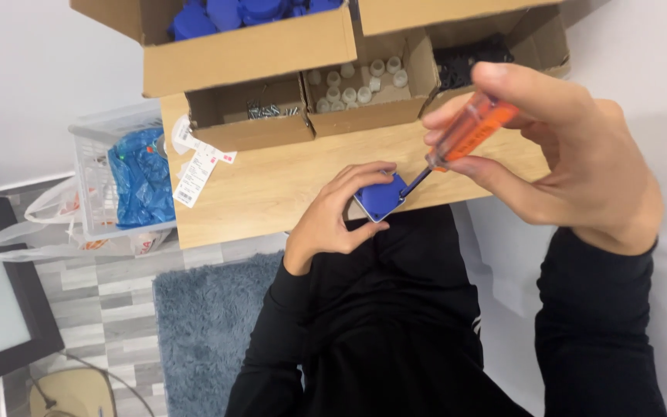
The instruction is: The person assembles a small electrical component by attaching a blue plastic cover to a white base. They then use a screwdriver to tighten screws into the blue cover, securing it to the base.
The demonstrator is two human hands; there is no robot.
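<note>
My left hand (pixel 339 210) grips a small blue square plastic part (pixel 380 197) at the near edge of the wooden table (pixel 272 185). My right hand (pixel 565 150) holds a screwdriver with an orange handle (pixel 471 130), tilted down to the left. Its dark metal shaft meets the upper right corner of the blue part. Both arms wear black sleeves.
Open cardboard boxes stand at the table's back: blue parts (pixel 229 15), screws (pixel 264 110), white caps (pixel 357 85), black pieces (pixel 468 58). White paper tags (pixel 194 166) lie at the left. A white basket with a blue bag (pixel 140 177) sits on the floor beside a grey rug (pixel 206 324).
</note>
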